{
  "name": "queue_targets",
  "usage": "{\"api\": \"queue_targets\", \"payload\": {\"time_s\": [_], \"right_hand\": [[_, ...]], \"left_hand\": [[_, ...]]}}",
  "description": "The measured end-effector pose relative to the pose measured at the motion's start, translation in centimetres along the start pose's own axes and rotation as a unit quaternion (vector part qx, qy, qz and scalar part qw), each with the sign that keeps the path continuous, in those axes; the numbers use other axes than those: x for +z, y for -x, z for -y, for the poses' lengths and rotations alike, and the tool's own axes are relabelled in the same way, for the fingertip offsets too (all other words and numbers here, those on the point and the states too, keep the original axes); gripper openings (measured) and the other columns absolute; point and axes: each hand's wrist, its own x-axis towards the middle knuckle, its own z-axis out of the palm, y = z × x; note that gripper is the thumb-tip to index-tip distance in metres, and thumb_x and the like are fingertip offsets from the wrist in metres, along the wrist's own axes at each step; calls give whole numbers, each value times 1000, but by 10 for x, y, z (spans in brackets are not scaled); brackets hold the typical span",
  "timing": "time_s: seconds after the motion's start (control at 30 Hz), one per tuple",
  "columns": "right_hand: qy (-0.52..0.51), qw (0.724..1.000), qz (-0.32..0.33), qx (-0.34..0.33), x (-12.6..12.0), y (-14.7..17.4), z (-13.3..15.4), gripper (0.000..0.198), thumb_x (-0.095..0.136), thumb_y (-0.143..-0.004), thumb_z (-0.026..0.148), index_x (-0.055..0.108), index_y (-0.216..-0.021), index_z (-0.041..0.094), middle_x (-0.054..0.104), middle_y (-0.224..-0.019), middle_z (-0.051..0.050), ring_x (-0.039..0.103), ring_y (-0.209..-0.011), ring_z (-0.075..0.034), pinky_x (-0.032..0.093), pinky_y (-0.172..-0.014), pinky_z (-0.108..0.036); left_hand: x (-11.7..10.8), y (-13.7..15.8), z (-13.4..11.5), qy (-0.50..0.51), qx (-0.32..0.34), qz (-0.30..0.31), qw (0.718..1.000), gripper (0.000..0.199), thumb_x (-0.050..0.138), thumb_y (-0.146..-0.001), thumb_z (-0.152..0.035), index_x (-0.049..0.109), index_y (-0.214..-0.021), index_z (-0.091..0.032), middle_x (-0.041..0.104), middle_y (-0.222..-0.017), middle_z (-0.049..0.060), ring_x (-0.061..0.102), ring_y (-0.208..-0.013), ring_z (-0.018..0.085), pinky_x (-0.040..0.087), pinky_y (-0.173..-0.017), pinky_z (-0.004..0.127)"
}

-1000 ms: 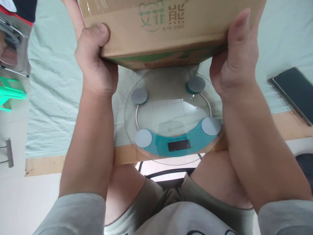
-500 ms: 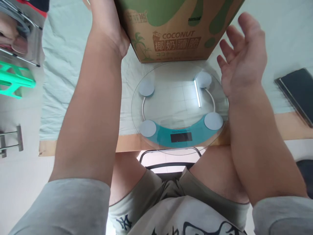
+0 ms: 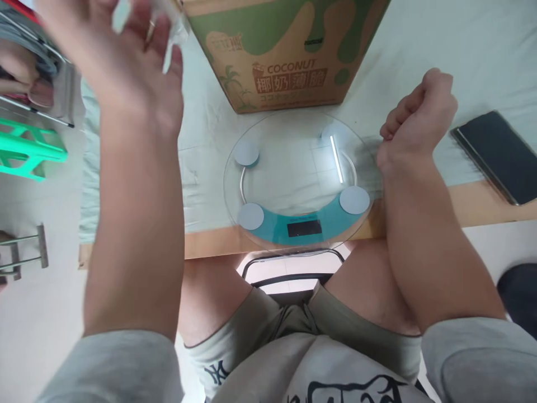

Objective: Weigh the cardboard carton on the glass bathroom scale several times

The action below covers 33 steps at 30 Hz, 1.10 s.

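one cardboard box [image 3: 285, 50] with coconut print, one round glass scale [image 3: 298, 182] with four silver pads, one dark phone [image 3: 495, 155], one green plastic thing [image 3: 27, 154] at the edge, two hands, left hand [image 3: 126, 67], right hand [image 3: 417, 120]

Matt printed cardboard box [image 3: 289, 53]; glossy clear glass scale [image 3: 298, 182] with smooth metal pads; creased pale cloth [image 3: 201, 162] over a wooden worktop [image 3: 482, 204]; glossy phone [image 3: 497, 154].

There is only one view, from a camera worn on the person's head. It looks forward and steeply down, from close above the glass scale [image 3: 298, 182], which sits near the centre. The person's lap fills the bottom edge below the scale.
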Motion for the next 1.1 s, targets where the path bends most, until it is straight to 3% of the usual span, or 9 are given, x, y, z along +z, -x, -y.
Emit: {"api": "queue_targets", "payload": {"time_s": [0.03,0.07,0.1,0.17,0.23,0.4,0.77,0.93,1.1], "right_hand": [[-2,1000,4,-8,-4,3,0,43,38,-110,18,11,-77,24,2,-72,3,4,-55,-6,0,-58,-33],[-2,1000,8,-19,-10,6,0,44,38,-108,14,10,-75,24,0,-72,3,4,-55,-5,-1,-58,-33],[-1,999,12,-36,-16,8,-2,45,39,-105,11,9,-74,23,-1,-71,3,4,-54,-5,0,-57,-32],[3,997,26,-72,-29,13,-7,49,43,-99,6,6,-71,23,-3,-69,4,4,-53,-3,2,-56,-30],[8,995,39,-96,-39,15,-14,50,47,-94,6,6,-69,22,-5,-68,4,3,-52,-1,2,-55,-27],[6,993,43,-110,-51,14,-24,44,49,-78,10,7,-69,23,-5,-68,4,5,-51,-2,-2,-53,-25],[20,991,56,-119,-55,10,-29,55,61,-67,25,6,-71,20,-2,-66,4,8,-50,-1,3,-51,-25],[13,992,55,-113,-54,11,-28,55,59,-72,18,5,-72,20,-4,-68,4,5,-51,-1,-1,-53,-25],[17,995,26,-91,-47,12,-19,42,41,-91,1,11,-71,20,-1,-66,4,5,-49,-1,0,-53,-27]], "left_hand": [[-19,9,6,55,46,55,996,45,26,-128,-29,53,-94,-20,66,-92,-3,74,-78,7,53,-69,19],[-39,19,15,71,92,104,988,35,42,-120,-24,50,-86,-21,57,-82,-2,69,-73,10,49,-65,22],[-58,28,27,83,127,97,984,33,57,-102,-20,41,-73,-21,41,-71,-3,53,-61,9,40,-58,21],[-90,46,52,54,119,104,986,50,63,-62,-14,13,-62,-20,12,-62,-2,23,-51,6,19,-54,24],[-108,58,75,29,93,108,989,67,61,-44,-15,-2,-67,-19,-8,-68,-4,3,-56,2,4,-59,26],[-114,55,98,0,30,116,993,69,64,-49,-15,-2,-67,-21,-14,-75,-6,-4,-60,1,0,-60,26],[-121,47,94,-36,-10,135,990,79,73,-53,-20,-5,-66,-20,-12,-70,-7,-5,-60,1,0,-61,29],[-120,43,96,-39,-9,139,990,80,76,-52,-21,-3,-64,-21,-10,-69,-7,-3,-58,1,1,-61,28],[-113,38,98,-52,-19,128,990,74,73,-53,-24,0,-59,-22,-9,-66,-7,-2,-54,1,-3,-58,27]]}}
